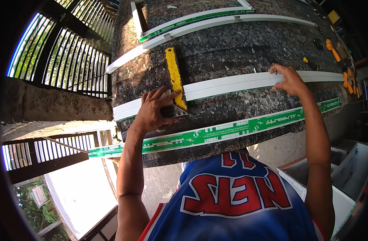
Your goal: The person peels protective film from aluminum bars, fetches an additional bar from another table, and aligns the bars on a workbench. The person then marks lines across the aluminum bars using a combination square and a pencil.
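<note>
My left hand (153,108) is closed on the handle of a yellow-bladed try square (174,72). Its blade lies across a pair of white aluminum bars (228,82) set side by side on the dark worktable. The handle is partly hidden by my fingers, near the bars' front edge. Farther right, my right hand (290,82) spans the same bars, with fingers over the far edge and thumb at the near edge. A small dark spot shows at its fingers, too small to make out.
A green-taped bar (232,130) runs along the near edge of the worktable (216,52). Beyond lie a long white bar (208,26) and a white frame (136,18). Orange-handled tools (333,50) and a yellow-handled screwdriver (305,60) lie at the right.
</note>
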`<state>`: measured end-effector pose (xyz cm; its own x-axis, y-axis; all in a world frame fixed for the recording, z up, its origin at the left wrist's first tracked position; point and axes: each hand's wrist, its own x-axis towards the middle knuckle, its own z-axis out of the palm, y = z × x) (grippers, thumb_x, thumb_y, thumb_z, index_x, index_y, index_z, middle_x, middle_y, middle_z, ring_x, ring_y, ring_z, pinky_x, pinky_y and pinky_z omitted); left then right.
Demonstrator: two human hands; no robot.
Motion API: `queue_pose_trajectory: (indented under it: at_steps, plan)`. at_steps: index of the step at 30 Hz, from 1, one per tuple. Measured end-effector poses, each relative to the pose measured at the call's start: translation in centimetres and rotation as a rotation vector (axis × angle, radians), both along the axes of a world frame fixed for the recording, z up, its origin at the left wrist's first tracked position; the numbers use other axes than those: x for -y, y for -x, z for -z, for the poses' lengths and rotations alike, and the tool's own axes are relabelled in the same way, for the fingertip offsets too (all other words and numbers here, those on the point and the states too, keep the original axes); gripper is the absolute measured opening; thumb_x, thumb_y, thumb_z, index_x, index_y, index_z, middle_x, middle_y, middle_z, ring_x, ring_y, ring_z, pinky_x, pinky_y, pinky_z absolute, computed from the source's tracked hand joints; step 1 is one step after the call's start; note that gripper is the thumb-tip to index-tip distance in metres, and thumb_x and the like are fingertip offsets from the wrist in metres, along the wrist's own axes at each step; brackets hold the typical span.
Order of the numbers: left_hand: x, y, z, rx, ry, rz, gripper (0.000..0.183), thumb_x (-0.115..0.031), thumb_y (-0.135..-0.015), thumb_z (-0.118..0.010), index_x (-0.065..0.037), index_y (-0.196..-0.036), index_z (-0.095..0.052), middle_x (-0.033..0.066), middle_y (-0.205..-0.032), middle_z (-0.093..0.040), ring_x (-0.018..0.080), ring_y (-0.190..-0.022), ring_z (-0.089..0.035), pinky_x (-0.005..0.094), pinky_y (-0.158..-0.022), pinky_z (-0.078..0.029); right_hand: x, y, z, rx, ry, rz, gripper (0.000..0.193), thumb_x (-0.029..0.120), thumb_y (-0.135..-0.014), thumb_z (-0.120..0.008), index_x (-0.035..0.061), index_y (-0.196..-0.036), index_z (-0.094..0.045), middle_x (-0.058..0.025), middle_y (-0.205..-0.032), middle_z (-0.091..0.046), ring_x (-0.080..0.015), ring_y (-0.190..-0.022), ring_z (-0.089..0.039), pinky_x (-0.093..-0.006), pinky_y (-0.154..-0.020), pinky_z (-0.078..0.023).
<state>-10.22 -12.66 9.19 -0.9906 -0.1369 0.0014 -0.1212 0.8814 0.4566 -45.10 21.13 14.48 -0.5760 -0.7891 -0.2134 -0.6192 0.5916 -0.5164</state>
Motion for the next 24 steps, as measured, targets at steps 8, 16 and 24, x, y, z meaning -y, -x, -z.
queue_pose_trajectory:
  at_steps: [8,16,24]
  plan:
    - [0.0,0.0,0.2,-0.001,0.022,-0.008,0.095,-0.038,-0.058,-0.091,-0.033,-0.145,-0.052,0.0121,-0.149,-0.046,0.0327,-0.133,-0.046,0.0484,-0.112,-0.029,0.4,-0.5,-0.7,-0.013,-0.037,0.027,0.053,-0.003,-0.064,-0.084,0.0050,-0.109,-0.056,-0.0172,-0.101,-0.071,-0.0276,-0.098,-0.068,-0.0388,-0.083,-0.049]
    - [-0.2,-0.3,-0.1,0.034,0.012,-0.048,0.092,-0.037,-0.061,-0.090,-0.035,-0.145,-0.052,0.0122,-0.152,-0.044,0.0347,-0.138,-0.041,0.0499,-0.115,-0.027,0.6,-0.5,-1.0,-0.024,-0.049,-0.074,0.055,0.005,-0.065,-0.087,0.0055,-0.113,-0.060,-0.0166,-0.104,-0.072,-0.0297,-0.107,-0.068,-0.0412,-0.087,-0.050]
    - [-0.2,-0.6,-0.2,0.077,-0.016,-0.051,0.096,-0.037,-0.058,-0.091,-0.033,-0.145,-0.052,0.0125,-0.156,-0.040,0.0360,-0.140,-0.040,0.0532,-0.117,-0.024,9.0,-11.9,-1.6,0.102,0.373,-0.079,0.035,0.014,-0.100,-0.055,0.0018,-0.132,-0.056,-0.0164,-0.091,-0.072,-0.0280,-0.087,-0.072,-0.0378,-0.076,-0.054]
